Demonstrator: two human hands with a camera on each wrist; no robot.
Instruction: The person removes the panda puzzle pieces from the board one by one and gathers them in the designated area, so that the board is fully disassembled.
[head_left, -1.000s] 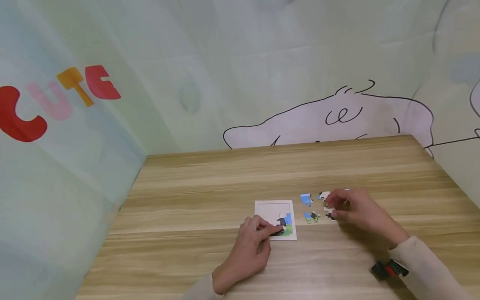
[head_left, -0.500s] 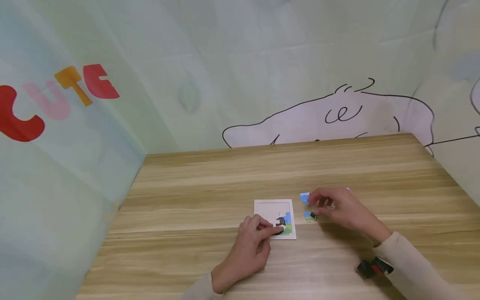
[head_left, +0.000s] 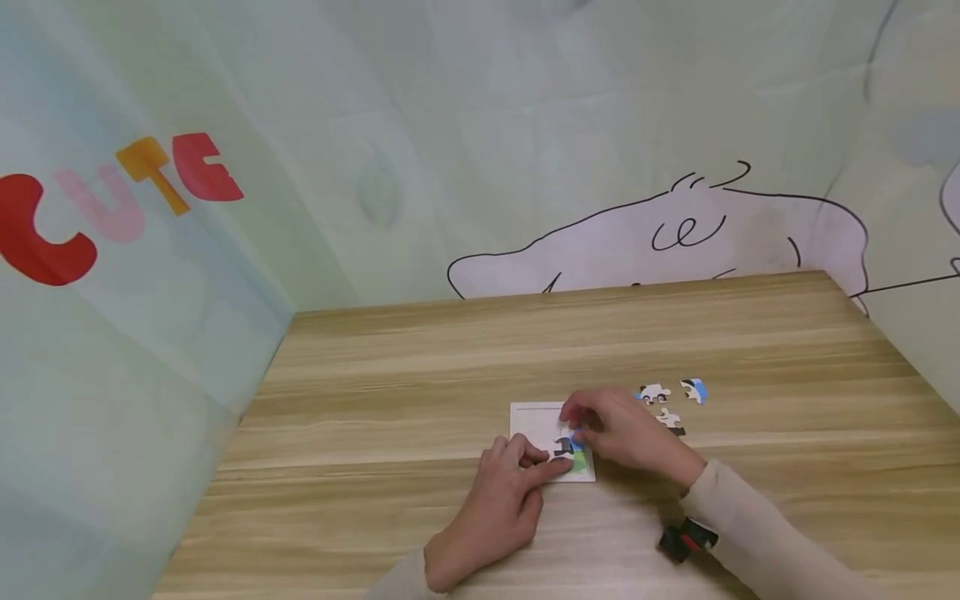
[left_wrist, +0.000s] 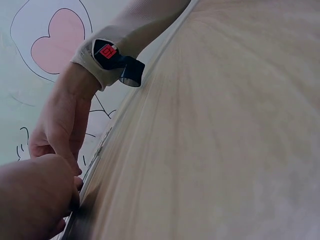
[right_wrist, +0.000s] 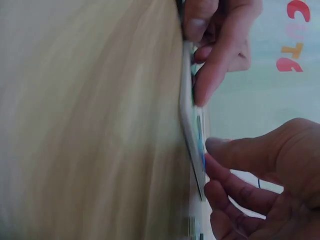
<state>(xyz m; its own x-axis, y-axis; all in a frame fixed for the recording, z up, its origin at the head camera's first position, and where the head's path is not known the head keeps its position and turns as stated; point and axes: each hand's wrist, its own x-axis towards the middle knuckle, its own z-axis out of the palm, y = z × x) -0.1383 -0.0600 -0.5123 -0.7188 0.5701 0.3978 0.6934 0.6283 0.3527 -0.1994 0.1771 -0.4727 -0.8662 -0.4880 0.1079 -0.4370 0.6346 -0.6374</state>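
Note:
A white square puzzle tray (head_left: 528,417) lies on the table with several panda puzzle pieces (head_left: 563,447) fitted in its lower right part. My left hand (head_left: 498,500) rests over the tray's lower left, its straight index finger pressing on the pieces. My right hand (head_left: 626,429) is over the tray's upper right, thumb and index finger pinching at a blue puzzle piece (right_wrist: 203,157), a sliver of which shows at the fingertips in the right wrist view. In the left wrist view the right hand (left_wrist: 57,122) reaches down towards the tray, beyond the left hand (left_wrist: 37,195).
Loose pieces lie right of the tray: a panda face piece (head_left: 652,393), a blue-edged piece (head_left: 694,390) and a white-and-black piece (head_left: 670,422). A black wrist device (head_left: 688,540) hangs from the right sleeve. The wooden table (head_left: 390,383) meets a printed cloth wall behind.
My right hand has moved left from the loose pieces to the tray, uncovering three pieces and hiding the spots where two nearer ones lay. The left hand has stayed nearly still.

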